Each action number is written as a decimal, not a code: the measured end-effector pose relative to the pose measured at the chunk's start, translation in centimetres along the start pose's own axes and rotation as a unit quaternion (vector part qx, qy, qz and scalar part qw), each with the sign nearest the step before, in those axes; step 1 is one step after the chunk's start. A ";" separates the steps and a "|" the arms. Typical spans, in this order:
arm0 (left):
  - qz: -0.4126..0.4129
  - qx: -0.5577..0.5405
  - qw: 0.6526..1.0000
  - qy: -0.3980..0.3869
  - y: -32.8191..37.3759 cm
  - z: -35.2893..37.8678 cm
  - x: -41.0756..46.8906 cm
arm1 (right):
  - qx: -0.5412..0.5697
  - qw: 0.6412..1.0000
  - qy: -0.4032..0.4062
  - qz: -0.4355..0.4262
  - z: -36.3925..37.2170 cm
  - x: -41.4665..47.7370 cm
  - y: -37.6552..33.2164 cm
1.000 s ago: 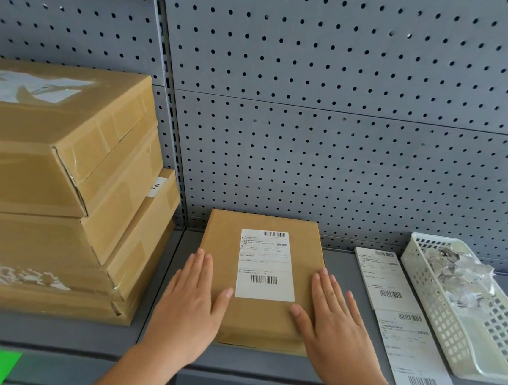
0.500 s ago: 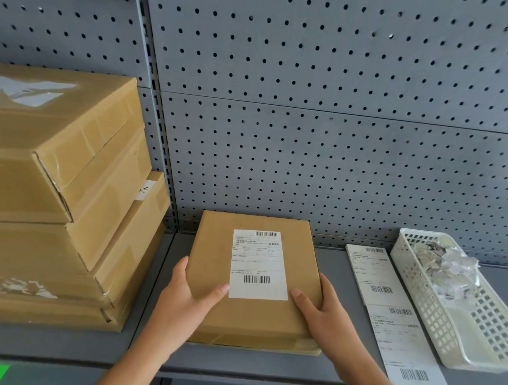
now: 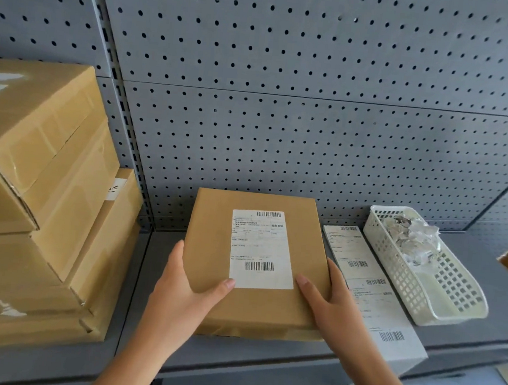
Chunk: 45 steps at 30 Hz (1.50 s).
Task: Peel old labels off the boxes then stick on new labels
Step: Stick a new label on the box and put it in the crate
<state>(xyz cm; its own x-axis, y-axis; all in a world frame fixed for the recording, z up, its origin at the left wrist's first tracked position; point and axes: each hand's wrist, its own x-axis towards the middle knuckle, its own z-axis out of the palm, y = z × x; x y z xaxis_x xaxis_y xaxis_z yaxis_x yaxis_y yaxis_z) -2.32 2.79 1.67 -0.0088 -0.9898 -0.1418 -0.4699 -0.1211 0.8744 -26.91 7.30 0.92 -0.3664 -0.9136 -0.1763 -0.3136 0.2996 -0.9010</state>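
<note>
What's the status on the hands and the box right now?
Both gripping: left hand and right hand hold the flat cardboard box by its sides. On top, white shipping label flat, unpeeled. Nothing over the label.

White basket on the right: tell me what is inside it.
The white basket holds crumpled label scraps, white and greyish, piled at its far end. Its near end shows only bare floor. Anything beneath the pile is covered and cannot be seen.
</note>
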 end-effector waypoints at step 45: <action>0.245 -0.040 0.882 -0.401 16.3 36.8 -20.3 | 0.082 0.864 0.485 0.111 -32.6 -27.4 18.6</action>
<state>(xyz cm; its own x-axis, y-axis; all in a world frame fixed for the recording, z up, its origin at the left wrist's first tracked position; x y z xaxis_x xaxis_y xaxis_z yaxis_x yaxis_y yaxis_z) -42.32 23.69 1.72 -0.8297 -0.5581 0.0084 -0.1720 0.2699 0.9474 -51.25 46.86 1.95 -0.9877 -0.1560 -0.0080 -0.0432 0.3224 -0.9456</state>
